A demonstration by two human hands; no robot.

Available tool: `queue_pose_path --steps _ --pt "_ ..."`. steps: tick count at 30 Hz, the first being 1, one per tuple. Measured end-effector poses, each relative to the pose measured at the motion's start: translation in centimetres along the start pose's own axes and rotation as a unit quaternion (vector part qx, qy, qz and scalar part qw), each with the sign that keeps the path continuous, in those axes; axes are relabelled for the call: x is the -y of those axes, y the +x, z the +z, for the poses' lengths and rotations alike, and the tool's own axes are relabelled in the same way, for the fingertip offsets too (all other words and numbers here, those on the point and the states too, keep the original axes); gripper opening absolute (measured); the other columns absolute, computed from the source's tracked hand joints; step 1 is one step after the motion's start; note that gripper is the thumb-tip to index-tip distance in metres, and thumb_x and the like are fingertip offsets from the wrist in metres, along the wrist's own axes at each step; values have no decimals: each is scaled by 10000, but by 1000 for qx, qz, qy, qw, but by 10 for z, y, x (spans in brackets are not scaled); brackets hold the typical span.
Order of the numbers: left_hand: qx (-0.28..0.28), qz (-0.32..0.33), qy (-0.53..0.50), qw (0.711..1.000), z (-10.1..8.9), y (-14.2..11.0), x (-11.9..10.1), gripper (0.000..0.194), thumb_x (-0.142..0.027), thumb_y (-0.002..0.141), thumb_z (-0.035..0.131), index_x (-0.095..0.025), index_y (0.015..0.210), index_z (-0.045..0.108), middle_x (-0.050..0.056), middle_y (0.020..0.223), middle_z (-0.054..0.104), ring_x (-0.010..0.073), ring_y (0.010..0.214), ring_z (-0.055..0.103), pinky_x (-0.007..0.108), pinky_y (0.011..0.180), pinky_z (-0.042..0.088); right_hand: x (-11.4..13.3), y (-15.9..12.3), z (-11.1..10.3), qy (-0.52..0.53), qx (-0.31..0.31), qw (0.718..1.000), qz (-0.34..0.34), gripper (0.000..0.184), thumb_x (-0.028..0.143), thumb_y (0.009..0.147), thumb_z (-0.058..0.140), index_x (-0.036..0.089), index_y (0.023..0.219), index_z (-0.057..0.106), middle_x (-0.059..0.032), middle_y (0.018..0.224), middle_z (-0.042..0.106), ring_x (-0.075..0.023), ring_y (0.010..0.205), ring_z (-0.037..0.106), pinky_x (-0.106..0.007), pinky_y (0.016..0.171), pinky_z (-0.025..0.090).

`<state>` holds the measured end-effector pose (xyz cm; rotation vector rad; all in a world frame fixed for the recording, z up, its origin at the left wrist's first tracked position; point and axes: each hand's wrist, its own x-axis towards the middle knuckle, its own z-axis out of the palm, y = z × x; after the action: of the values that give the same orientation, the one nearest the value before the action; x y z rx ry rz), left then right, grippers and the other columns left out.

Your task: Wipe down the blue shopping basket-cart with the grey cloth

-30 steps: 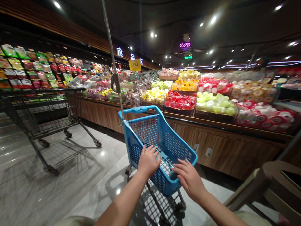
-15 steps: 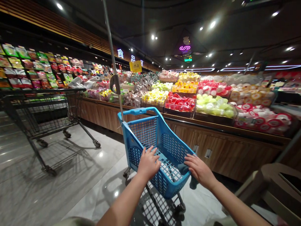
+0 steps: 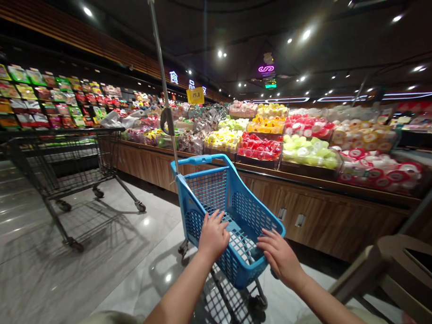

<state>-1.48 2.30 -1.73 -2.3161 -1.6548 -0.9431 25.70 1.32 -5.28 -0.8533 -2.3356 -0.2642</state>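
Observation:
A small blue plastic shopping cart (image 3: 238, 272) stands before me, its basket's inside showing no goods. My left hand (image 3: 214, 235) grips the near left rim, its fingers hooked over the edge. At the right front corner of the basket, my right hand (image 3: 278, 256) presses over the rim with its fingers bent inward. Under that hand a little dark grey-blue cloth (image 3: 274, 273) shows; most of it is hidden by the palm and fingers. A metal pole (image 3: 159, 51) rises from the cart's handle end.
To the left stands a larger black wire cart (image 3: 66, 175). Behind the blue cart runs a wood-fronted counter (image 3: 327, 213) heaped with colourful packaged sweets (image 3: 310, 153). A brown stool-like seat (image 3: 393, 248) with a dark flat device is at right. Shelves of packets (image 3: 37, 99) line the left wall.
My right hand moved outward along the rim, then came back inward and slightly down. The cloth, plain half a second ago, is now mostly covered. My left hand keeps its place.

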Motion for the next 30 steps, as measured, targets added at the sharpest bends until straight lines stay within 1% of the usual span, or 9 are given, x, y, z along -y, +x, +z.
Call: queue_pose_path --steps 3,5,8,12,15,18,21,26,30 --pt "3 6 -1 1000 -3 -2 4 357 -147 799 492 -230 1067 714 72 1369 576 286 1338 428 592 1136 246 5 1 1 -11 7 1000 -15 256 273 961 459 225 1131 644 -84 1184 667 -275 1282 496 -566 1092 364" --pt "10 10 2 1000 -5 -3 5 354 -151 807 490 -229 1073 709 72 1370 575 283 1341 425 585 1136 251 -3 1 0 -9 14 999 -31 249 286 962 459 214 1109 647 -86 1174 673 -266 1250 525 -541 1082 390" --pt "12 11 11 1000 -4 -3 2 349 -158 822 481 -225 1083 703 68 1368 578 272 1343 424 564 1142 251 -30 0 -3 -5 29 999 -38 258 298 967 448 208 1109 644 -85 1176 672 -250 1223 548 -510 1078 410" --pt "8 9 19 1000 -1 -1 -4 354 -172 836 480 -224 1118 687 66 1386 562 266 1353 411 551 1150 244 -69 -3 -9 -16 30 999 7 274 302 975 431 212 1127 641 -87 1198 663 -253 1232 545 -531 1080 405" --pt "-1 4 20 1000 2 -2 -8 377 -180 840 479 -223 1166 664 65 1394 554 266 1363 397 551 1155 236 -79 -3 -8 -10 14 999 38 286 291 982 406 220 1123 644 -80 1198 664 -259 1263 521 -562 1088 384" --pt "-6 -4 20 1000 4 -2 -11 404 -181 842 475 -219 1210 638 59 1386 563 264 1361 398 554 1160 227 -65 -1 -4 3 -15 998 63 282 283 986 395 225 1075 656 -67 1149 686 -267 1270 517 -593 1098 354" --pt "-3 -10 19 1000 4 -2 -12 413 -185 847 467 -213 1226 628 59 1374 573 262 1349 415 553 1161 225 -35 2 0 19 -35 997 71 268 277 985 404 224 1018 665 -61 1087 708 -265 1237 549 -578 1085 377" --pt "-4 -16 18 1000 3 -1 -11 400 -224 867 472 -200 1235 626 74 1375 571 263 1336 433 548 1163 226 22 8 0 46 3 999 23 261 236 979 415 231 1086 653 -66 1109 705 -252 1239 545 -549 1071 398" --pt "4 -10 18 1000 -1 -1 -6 392 -234 874 474 -197 1232 630 72 1374 573 259 1326 449 536 1163 239 36 9 0 20 30 999 -11 265 257 962 460 226 1166 627 -89 1215 660 -273 1295 487 -571 1081 373"
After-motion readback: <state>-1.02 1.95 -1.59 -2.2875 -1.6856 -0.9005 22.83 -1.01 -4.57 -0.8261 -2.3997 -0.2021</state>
